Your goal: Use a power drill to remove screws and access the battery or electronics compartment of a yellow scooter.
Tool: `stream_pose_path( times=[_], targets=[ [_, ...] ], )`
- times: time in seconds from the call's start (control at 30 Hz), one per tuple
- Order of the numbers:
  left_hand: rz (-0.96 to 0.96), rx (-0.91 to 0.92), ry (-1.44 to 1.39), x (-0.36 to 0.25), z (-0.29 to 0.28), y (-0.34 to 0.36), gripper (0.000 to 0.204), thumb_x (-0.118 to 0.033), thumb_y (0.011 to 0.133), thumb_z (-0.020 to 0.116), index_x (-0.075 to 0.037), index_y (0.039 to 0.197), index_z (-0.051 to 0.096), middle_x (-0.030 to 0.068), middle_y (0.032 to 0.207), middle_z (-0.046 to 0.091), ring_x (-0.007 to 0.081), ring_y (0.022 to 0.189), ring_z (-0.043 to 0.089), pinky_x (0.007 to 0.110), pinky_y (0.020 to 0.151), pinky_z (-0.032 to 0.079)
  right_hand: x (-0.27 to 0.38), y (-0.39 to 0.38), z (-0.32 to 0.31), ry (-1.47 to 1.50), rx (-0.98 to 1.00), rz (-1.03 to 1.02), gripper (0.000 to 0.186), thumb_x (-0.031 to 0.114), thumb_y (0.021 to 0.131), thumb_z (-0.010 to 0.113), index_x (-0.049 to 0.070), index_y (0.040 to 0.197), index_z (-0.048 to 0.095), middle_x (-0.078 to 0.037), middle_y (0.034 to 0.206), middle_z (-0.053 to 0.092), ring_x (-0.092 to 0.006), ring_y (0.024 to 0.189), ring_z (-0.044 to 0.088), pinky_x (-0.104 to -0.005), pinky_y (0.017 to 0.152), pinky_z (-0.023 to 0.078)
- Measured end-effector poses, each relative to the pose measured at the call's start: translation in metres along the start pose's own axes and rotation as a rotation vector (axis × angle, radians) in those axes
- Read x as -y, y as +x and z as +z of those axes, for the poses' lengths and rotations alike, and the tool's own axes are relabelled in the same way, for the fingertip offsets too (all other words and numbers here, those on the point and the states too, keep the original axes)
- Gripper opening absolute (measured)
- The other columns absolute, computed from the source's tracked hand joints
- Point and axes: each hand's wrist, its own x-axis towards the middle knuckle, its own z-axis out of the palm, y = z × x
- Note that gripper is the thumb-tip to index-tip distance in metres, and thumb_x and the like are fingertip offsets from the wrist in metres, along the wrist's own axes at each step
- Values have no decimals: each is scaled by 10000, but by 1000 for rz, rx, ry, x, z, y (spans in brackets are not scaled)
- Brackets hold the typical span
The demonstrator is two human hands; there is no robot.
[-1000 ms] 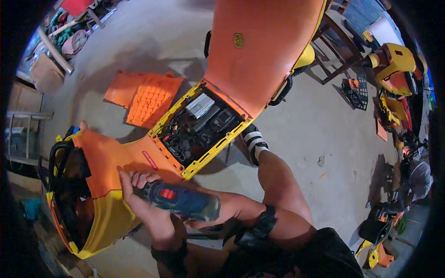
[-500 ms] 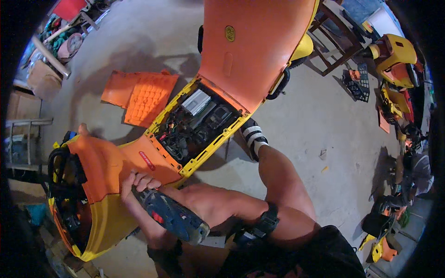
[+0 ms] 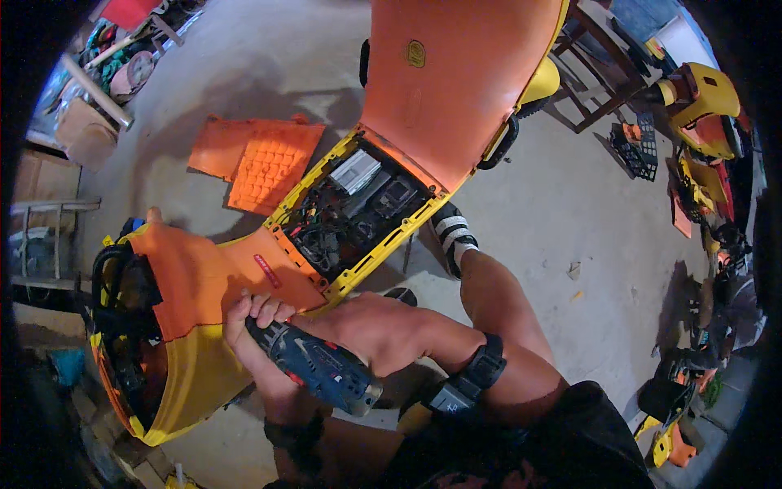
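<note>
Both hands close around a blue cordless drill (image 3: pixel 319 368), which lies at near centre, its nose against the lower edge of the orange and yellow ride-on toy car body (image 3: pixel 195 301). The left hand (image 3: pixel 254 319) wraps the front of the tool, fingers curled over it where it meets the orange panel. The right hand (image 3: pixel 362 326) covers the tool from the right side; how firmly it clasps cannot be told. Compared with the earlier frame, the drill sits more nearly level and closer to the panel. The open compartment (image 3: pixel 354 210) with wiring lies just beyond, centre. An orange ribbed panel (image 3: pixel 265 163) rests on the floor, far left.
</note>
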Motion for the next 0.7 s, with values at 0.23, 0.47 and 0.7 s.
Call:
stream_pose_path(
  times=[0.23,0.47,0.7],
  targets=[
    [-54,16,-53,0,-15,8,51,-114,873,546,-114,823,534,-21,690,508,96,586,496,307,639,442,-13,-1,9,50,-3,34,669,126,581,691,79,1204,451,-190,996,613,-426,950,593,-487,770,473],
    [-39,23,-53,1,-7,5,46,-107,867,557,-108,827,534,-20,686,497,92,584,485,286,623,440,-10,-3,7,111,0,2,698,89,561,644,64,1229,442,-206,1006,612,-440,955,589,-485,776,469],
    [80,52,-201,10,-1,10,124,-93,885,549,-121,780,489,-34,660,439,87,592,460,275,620,437,-24,0,30,325,-192,-137,739,177,661,747,56,1315,424,-178,1003,636,-351,942,632,-423,832,500]
  ],
)
